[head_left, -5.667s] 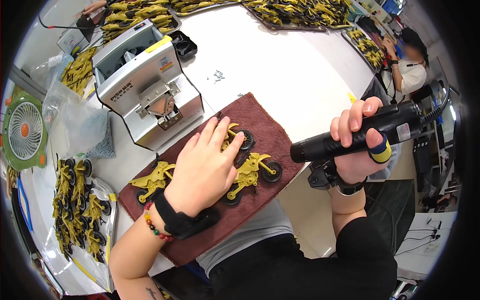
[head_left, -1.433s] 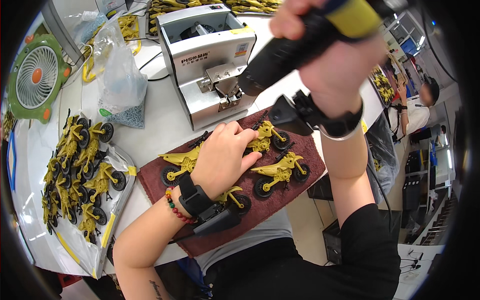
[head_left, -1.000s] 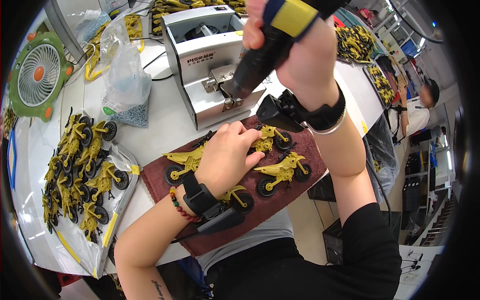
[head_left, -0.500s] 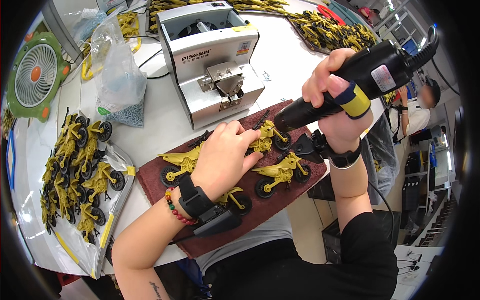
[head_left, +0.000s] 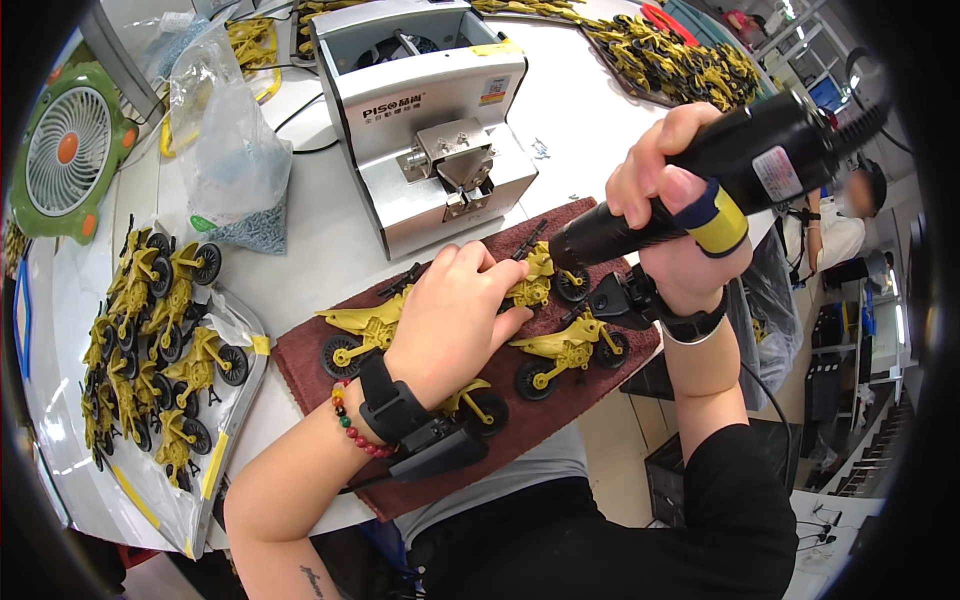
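My left hand presses flat on yellow toy motorcycles that lie on a dark red cloth mat. Its fingertips rest by one motorcycle near the mat's far edge. My right hand grips a black electric screwdriver with a yellow and blue band. The tool's tip points down-left to that same motorcycle, right beside my left fingertips. Another yellow motorcycle lies free on the mat below the tool.
A grey screw feeder machine stands behind the mat. At the left a plastic sheet holds several yellow motorcycles. A bag of screws and a green fan sit at the far left. More motorcycles are piled far right, near another person.
My right hand swung the screwdriver from the feeder machine down to the motorcycle under my left fingertips. My left hand stayed pressed on the motorcycles on the mat.
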